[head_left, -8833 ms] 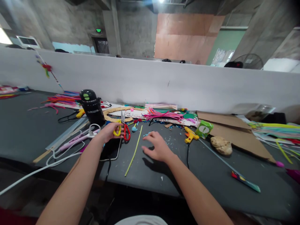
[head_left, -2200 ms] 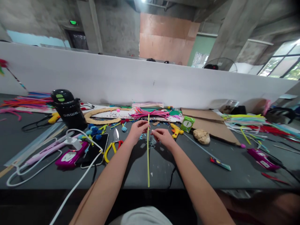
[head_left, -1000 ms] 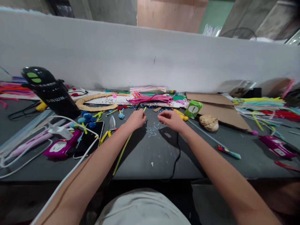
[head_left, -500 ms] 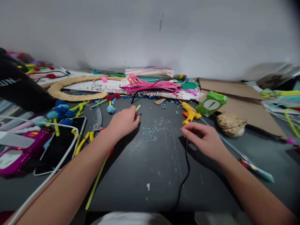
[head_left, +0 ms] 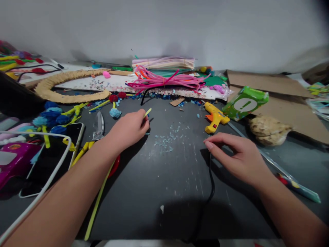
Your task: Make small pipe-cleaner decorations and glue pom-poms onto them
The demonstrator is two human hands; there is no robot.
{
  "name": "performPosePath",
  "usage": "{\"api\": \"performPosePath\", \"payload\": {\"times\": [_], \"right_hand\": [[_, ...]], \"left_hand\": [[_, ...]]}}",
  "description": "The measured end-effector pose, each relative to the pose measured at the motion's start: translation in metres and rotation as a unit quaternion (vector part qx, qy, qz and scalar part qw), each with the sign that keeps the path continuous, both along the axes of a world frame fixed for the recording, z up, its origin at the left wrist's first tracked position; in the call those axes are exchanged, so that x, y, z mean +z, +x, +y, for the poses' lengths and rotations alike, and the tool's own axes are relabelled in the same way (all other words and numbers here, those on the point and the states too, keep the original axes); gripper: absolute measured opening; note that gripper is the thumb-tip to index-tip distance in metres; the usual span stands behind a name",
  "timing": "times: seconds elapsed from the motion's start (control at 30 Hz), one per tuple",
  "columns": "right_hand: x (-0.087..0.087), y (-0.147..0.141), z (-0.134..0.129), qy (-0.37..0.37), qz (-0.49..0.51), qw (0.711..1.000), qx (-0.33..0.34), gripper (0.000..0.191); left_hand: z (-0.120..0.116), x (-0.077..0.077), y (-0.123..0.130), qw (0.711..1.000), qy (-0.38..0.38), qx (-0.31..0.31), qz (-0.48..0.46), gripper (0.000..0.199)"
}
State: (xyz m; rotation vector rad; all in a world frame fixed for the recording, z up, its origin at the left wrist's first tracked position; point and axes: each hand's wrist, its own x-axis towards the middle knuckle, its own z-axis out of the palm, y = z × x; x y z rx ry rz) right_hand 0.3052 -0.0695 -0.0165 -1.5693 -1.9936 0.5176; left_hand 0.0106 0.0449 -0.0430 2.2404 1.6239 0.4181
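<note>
Your left hand (head_left: 130, 128) grips the yellow-green strip (head_left: 96, 206), its tip showing above the fingers, its tail passing beneath your forearm toward the near edge of the desk (head_left: 154, 188). Your right hand (head_left: 239, 154) hovers near the glue gun (head_left: 216, 116); whether its fingers pinch anything, one cannot tell. Pulling the strip may snag the scissors (head_left: 99, 125) below your forearm; a low right-hand sweep may catch the black cord (head_left: 212, 185), tugging the gun.

Gripping 1 yellow-green pipe cleaner (head_left: 96, 206) in the left hand (head_left: 131, 128), with scissors (head_left: 99, 124) partly under that forearm (head_left: 69, 190). Curling the right hand (head_left: 241, 157) near a yellow glue gun (head_left: 215, 116), above a black cord (head_left: 212, 183). Showing blue scraps (head_left: 171, 139) on the grey tabletop (head_left: 177, 188) between the 2 hands.
</note>
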Motion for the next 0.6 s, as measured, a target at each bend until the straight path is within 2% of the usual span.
{"api": "performPosePath", "payload": {"times": [0.13,0.4,0.6], "right_hand": [[0.0025,-0.0031,-0.0021,0.001,-0.010,1.000,0.009,0.017],[0.0050,-0.0010,-0.0047,0.023,-0.008,0.999,-0.025,0.016],[0.0051,-0.0016,-0.0042,0.020,-0.013,1.000,-0.006,0.014]], "left_hand": [[-0.0004,0.0012,0.0001,1.000,-0.002,-0.006,0.015,0.013],[-0.0006,0.0003,-0.0005,0.999,0.009,-0.007,0.031,0.014],[-0.0006,0.0016,-0.0011,0.999,0.008,-0.017,0.048,0.015]]}}
